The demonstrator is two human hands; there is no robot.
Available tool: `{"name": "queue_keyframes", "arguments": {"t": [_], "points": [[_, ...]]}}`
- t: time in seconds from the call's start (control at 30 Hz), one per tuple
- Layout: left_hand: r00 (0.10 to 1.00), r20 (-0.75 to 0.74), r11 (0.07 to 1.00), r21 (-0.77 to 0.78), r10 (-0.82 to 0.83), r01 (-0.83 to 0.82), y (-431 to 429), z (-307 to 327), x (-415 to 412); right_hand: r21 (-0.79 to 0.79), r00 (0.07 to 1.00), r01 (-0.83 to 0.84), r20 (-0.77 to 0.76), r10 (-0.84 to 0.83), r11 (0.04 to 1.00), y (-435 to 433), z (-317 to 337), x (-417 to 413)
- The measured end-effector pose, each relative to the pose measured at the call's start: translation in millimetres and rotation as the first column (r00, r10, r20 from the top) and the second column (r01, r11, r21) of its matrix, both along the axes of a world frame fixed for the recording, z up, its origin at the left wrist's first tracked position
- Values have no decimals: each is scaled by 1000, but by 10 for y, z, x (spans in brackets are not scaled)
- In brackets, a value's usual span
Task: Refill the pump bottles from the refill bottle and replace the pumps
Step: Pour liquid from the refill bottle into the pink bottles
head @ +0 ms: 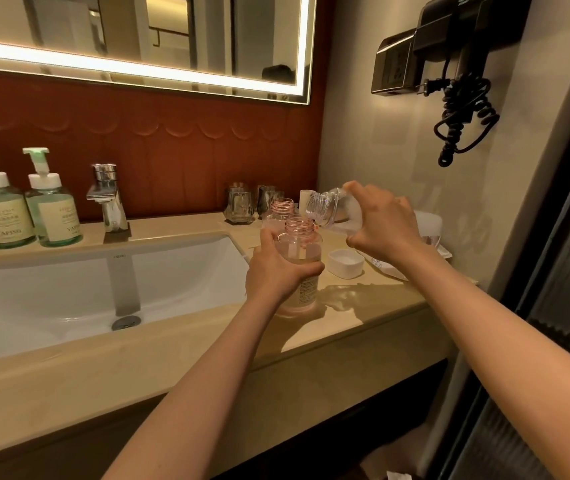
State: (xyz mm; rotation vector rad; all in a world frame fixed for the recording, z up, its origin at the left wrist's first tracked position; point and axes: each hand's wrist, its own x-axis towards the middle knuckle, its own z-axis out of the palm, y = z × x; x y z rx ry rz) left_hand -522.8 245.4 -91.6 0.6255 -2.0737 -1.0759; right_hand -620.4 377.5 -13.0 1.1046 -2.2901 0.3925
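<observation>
A pink pump bottle (299,237) with its pump off stands on the beige counter (363,306), right of the sink. My left hand (274,268) grips its body. My right hand (382,223) holds a clear refill bottle (328,209) tipped on its side, its open neck just above and right of the pink bottle's mouth. A second open pink bottle (281,209) stands right behind the first. A white cap (345,263) lies upside down on the counter by my right hand.
Two green pump bottles (1,216) (54,216) stand at the far left beside the chrome faucet (108,199). The white sink basin (68,289) is left of my hands. Two glass tumblers (240,202) stand at the back wall. A black hair dryer (456,64) hangs on the right wall.
</observation>
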Motion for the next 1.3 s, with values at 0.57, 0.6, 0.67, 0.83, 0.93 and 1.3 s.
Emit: {"name": "queue_keyframes", "arguments": {"t": [0.57,0.6,0.67,0.83,0.93,1.3], "points": [[1000,16,1000,-20,4,-3,-3,-16,-11,66,981,77,-182,-64,995,-55,97,9],[1000,13,1000,-19,2,-2,-3,-17,-9,73,981,82,-184,-68,994,-60,99,8],[1000,11,1000,-18,2,-2,-4,-14,-12,80,980,84,-185,-68,993,-65,107,6],[1000,12,1000,-12,-3,3,0,-16,-7,107,978,88,-198,-66,990,-70,148,23],[1000,9,1000,-6,1,-1,-1,-19,-8,120,975,88,-213,-61,989,-74,173,34],[1000,21,1000,-9,6,-5,2,-8,-6,140,976,91,-209,-61,986,-67,197,80]]}}
